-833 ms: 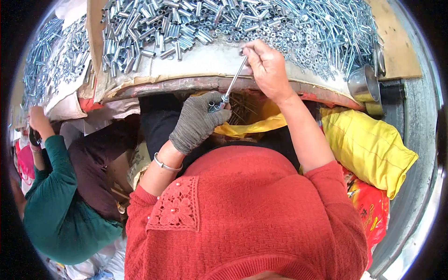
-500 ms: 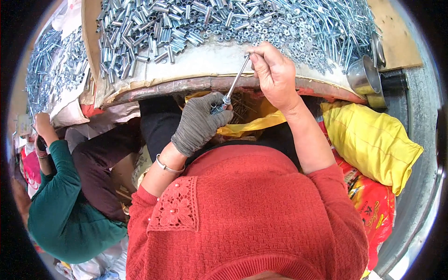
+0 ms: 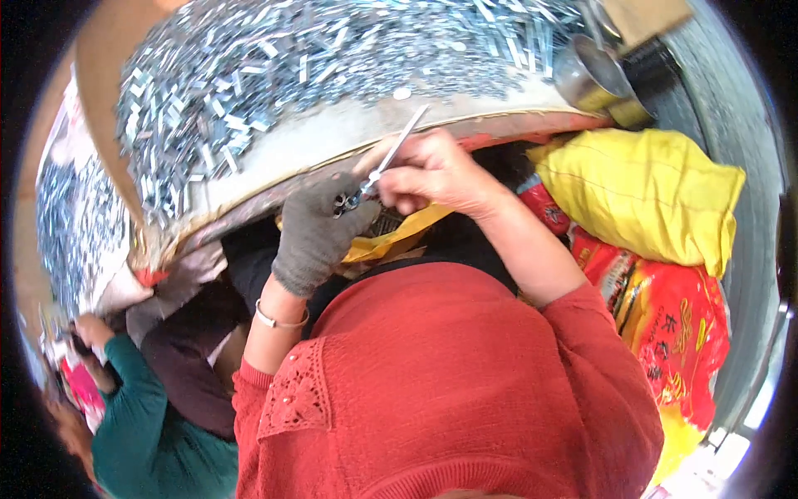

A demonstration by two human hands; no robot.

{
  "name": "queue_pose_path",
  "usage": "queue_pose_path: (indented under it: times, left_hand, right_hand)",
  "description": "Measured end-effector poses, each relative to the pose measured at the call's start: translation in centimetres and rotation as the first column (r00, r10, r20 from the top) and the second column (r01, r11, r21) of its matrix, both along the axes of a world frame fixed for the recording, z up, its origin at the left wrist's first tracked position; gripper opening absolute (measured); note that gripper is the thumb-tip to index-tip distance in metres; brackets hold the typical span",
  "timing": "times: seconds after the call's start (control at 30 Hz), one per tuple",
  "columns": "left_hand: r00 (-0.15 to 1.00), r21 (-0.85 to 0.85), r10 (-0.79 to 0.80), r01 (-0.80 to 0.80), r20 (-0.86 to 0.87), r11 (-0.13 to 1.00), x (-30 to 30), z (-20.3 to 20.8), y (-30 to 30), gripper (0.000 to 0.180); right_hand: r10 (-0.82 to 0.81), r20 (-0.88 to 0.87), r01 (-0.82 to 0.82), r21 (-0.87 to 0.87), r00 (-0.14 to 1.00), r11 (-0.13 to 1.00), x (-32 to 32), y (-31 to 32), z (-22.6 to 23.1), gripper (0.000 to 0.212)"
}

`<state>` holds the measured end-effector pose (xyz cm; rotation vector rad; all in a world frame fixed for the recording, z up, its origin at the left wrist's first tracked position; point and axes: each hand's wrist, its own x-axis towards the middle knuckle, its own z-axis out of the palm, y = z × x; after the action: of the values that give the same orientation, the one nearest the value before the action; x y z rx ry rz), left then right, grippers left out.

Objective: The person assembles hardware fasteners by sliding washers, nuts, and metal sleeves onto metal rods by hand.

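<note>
My left hand (image 3: 320, 229), in a grey knitted glove, is closed round several small shiny metal pieces (image 3: 342, 202), which look like short tubes or nuts. A long thin metal bolt (image 3: 401, 141) slants up and to the right from between my two hands. My bare right hand (image 3: 428, 170) has its fingers curled at the lower part of the bolt, close against the gloved fingers. Small metal fittings sit round the bolt's lower end (image 3: 368, 185), blurred and partly hidden by my fingers. Both hands are just in front of the worktable's near edge (image 3: 332, 166).
Heaped on the worktable are metal tubes (image 3: 208, 108), small washers or nuts, and long bolts (image 3: 519, 41). A metal cup (image 3: 592, 75) stands at the right end. Yellow sack (image 3: 644, 195) and red bag (image 3: 677, 341) lie at my right. A person in a green sleeve (image 3: 137, 399) works at left.
My right hand has come down from the bolt's upper tip to its lower end, beside the left hand. The whole view has turned and shifted, and the heaps are blurred.
</note>
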<state>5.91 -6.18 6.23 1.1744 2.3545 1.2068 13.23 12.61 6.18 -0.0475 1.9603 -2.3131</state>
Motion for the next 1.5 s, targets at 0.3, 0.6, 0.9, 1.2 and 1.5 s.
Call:
queue_pose_path:
  times: [0.3, 0.6, 0.9, 1.2, 1.5]
  left_hand:
    - [0.987, 0.234, 0.161, -0.163, 0.03, 0.958, 1.5, -1.2, 1.3, 0.022]
    - [0.971, 0.179, 0.2, -0.222, 0.132, 0.959, 0.8, 0.3, 0.1, 0.017]
    - [0.994, 0.012, 0.111, -0.111, 0.012, 0.994, 1.6, -0.3, 0.4, 0.023]
    - [0.839, -0.059, 0.048, -0.095, -0.542, 0.994, 1.8, -1.1, 1.1, 0.017]
    - [0.776, 0.127, -0.371, 0.358, 0.51, 0.925, -1.0, 1.4, -0.5, 0.019]
  right_hand:
    - [-0.137, -0.356, 0.139, -0.019, 0.924, 0.99, -2.0, -3.8, -1.2, 0.05]
    - [-0.361, -0.279, 0.27, -0.317, 0.89, 0.909, -1.5, -3.3, 0.0, 0.047]
    - [-0.441, -0.264, 0.421, -0.134, 0.858, 0.897, -0.9, -1.1, -1.0, 0.04]
    - [-0.309, -0.231, 0.378, 0.374, 0.922, 0.847, 0.6, 0.2, 0.2, 0.037]
    - [0.048, -0.385, 0.049, 0.24, 0.921, 0.97, 2.5, -0.8, 0.6, 0.019]
